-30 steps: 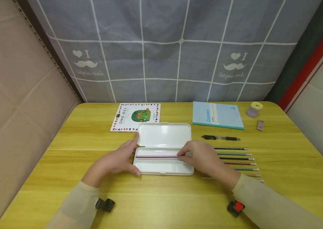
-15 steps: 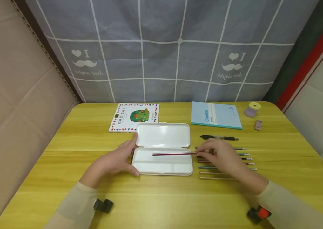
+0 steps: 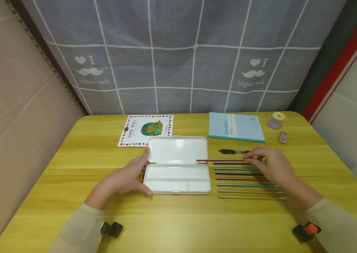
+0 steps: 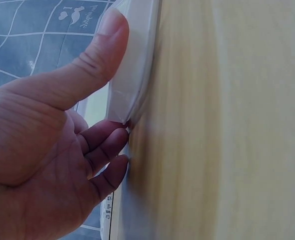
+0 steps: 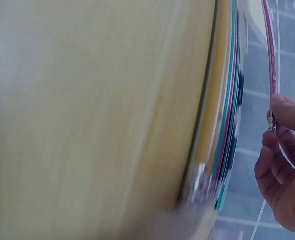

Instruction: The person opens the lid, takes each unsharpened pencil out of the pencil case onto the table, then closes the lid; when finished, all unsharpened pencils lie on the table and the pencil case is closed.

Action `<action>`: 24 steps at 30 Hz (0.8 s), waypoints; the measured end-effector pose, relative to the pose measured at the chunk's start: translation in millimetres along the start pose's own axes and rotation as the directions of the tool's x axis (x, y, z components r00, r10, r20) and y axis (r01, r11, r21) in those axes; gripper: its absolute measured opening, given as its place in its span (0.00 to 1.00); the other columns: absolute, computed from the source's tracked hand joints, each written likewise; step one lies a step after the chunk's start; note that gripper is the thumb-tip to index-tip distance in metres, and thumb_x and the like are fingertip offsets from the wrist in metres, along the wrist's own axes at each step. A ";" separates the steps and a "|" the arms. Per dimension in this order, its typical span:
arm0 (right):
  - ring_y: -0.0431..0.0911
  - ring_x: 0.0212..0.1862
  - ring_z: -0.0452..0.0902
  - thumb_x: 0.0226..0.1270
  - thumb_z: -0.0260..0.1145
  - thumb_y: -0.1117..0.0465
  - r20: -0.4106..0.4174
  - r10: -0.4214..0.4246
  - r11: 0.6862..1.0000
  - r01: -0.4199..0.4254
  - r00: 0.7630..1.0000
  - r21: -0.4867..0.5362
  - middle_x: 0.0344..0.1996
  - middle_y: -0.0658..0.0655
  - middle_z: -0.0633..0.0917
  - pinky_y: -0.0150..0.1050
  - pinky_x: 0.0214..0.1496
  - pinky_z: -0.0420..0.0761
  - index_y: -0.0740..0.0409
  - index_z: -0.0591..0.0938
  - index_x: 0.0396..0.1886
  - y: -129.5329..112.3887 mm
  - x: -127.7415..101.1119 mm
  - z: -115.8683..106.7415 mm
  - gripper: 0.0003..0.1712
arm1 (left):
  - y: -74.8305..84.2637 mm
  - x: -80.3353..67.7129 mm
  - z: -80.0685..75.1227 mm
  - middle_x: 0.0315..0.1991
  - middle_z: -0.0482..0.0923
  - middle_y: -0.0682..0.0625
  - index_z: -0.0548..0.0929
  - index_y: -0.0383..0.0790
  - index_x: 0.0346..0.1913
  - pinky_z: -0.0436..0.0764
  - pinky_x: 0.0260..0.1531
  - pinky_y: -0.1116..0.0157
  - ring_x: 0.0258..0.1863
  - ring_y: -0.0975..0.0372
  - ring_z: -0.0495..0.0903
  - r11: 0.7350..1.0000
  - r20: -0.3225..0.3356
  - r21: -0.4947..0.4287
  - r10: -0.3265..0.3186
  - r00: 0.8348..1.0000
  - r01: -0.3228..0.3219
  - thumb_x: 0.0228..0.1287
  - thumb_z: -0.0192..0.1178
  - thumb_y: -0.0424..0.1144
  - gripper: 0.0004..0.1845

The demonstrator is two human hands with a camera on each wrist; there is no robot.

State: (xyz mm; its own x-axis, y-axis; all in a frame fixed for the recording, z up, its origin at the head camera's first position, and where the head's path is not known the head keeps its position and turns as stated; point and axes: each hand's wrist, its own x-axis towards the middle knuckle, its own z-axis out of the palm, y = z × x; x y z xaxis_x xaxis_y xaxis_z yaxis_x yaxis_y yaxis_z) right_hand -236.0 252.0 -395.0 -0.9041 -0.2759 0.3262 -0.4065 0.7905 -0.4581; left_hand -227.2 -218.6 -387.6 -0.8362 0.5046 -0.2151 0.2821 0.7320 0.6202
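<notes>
In the head view a white pencil case (image 3: 165, 174) lies with its lid (image 3: 178, 149) folded back, its tray showing nothing inside. My left hand (image 3: 124, 181) rests against its left end, thumb at the near corner and forefinger beside the lid. The left wrist view shows the thumb (image 4: 95, 62) extended along the case and the other fingertips loosely bent at its edge. Thumb and fingers of my right hand (image 3: 273, 165) pinch a dark red pencil (image 3: 219, 160) near its end, above the far end of a row of pencils (image 3: 244, 185).
Behind the row lies a black pen (image 3: 227, 151), partly covered by my right hand. Farther back are a light blue notebook (image 3: 236, 127), a yellow-topped sharpener-like container (image 3: 275, 120) and an eraser (image 3: 282, 137). A white picture book (image 3: 134, 135) lies behind the case, partly under its lid.
My right hand has lifted the red pencil out of the case's tray and carried it right, to the far side of the pencil row. The left hand stays at the case.
</notes>
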 end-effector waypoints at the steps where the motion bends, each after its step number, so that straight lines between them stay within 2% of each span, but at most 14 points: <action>1: 0.41 0.32 0.77 0.65 0.77 0.64 -0.003 0.010 1.000 -0.010 1.000 -0.001 0.40 0.53 0.91 0.34 0.25 0.72 0.48 0.93 0.38 3.6 -0.4 -1.6 0.06 | -0.4 -0.5 0.0 0.60 0.71 0.45 0.30 0.32 0.83 0.65 0.70 0.46 0.63 0.52 0.69 1.000 0.000 0.001 0.000 1.000 0.000 0.46 0.83 0.53 0.79; 5: 0.42 0.33 0.79 0.66 0.76 0.63 0.007 0.037 0.999 -0.037 0.999 0.004 0.41 0.54 0.91 0.35 0.27 0.74 0.49 0.93 0.39 16.6 -3.5 -5.5 0.05 | 0.2 -2.0 -0.1 0.61 0.71 0.46 0.30 0.32 0.83 0.66 0.70 0.46 0.63 0.52 0.70 1.000 0.002 -0.002 0.000 1.000 0.000 0.46 0.83 0.53 0.79; 9: 0.44 0.33 0.79 0.68 0.75 0.61 0.027 0.113 0.994 -0.113 0.993 0.001 0.42 0.57 0.91 0.36 0.29 0.75 0.50 0.93 0.40 25.8 -5.9 -8.1 0.04 | 2.3 -2.6 -0.5 0.61 0.71 0.45 0.30 0.31 0.82 0.65 0.70 0.45 0.63 0.52 0.70 1.000 0.003 -0.012 0.008 1.000 -0.008 0.46 0.83 0.52 0.79; 13: 0.46 0.30 0.76 0.72 0.72 0.60 0.055 0.185 0.983 -0.184 0.981 -0.020 0.44 0.59 0.91 0.37 0.28 0.73 0.52 0.93 0.42 30.8 -3.8 -10.7 0.06 | 2.7 -2.9 -0.9 0.60 0.71 0.45 0.30 0.32 0.83 0.65 0.70 0.46 0.63 0.52 0.70 1.000 -0.002 -0.014 0.005 1.000 -0.005 0.46 0.83 0.51 0.79; 18: 0.44 0.26 0.74 0.72 0.71 0.60 0.107 0.199 0.980 -0.194 0.974 -0.056 0.41 0.59 0.91 0.39 0.28 0.72 0.54 0.93 0.44 34.7 1.2 -12.3 0.07 | 1.6 -2.3 -0.3 0.61 0.70 0.45 0.30 0.32 0.83 0.65 0.70 0.46 0.63 0.52 0.70 1.000 0.001 -0.013 0.006 1.000 -0.006 0.46 0.83 0.52 0.79; 24: 0.42 0.31 0.81 0.71 0.72 0.59 0.143 0.200 0.978 -0.188 0.969 -0.093 0.41 0.58 0.91 0.42 0.32 0.77 0.54 0.93 0.43 39.2 5.5 -13.5 0.06 | 1.2 -1.2 0.7 0.62 0.70 0.46 0.29 0.34 0.83 0.65 0.70 0.46 0.63 0.53 0.70 1.000 0.003 -0.013 0.009 1.000 -0.009 0.46 0.82 0.54 0.79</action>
State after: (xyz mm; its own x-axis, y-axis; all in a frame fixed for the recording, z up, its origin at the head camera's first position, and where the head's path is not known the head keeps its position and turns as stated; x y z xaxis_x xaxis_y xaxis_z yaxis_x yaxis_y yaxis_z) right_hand -255.1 288.9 -400.1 -0.9766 -0.1871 0.1063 -0.2149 0.8755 -0.4328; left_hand -225.5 -218.0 -387.1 -0.8322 0.5125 -0.2115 0.2838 0.7214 0.6317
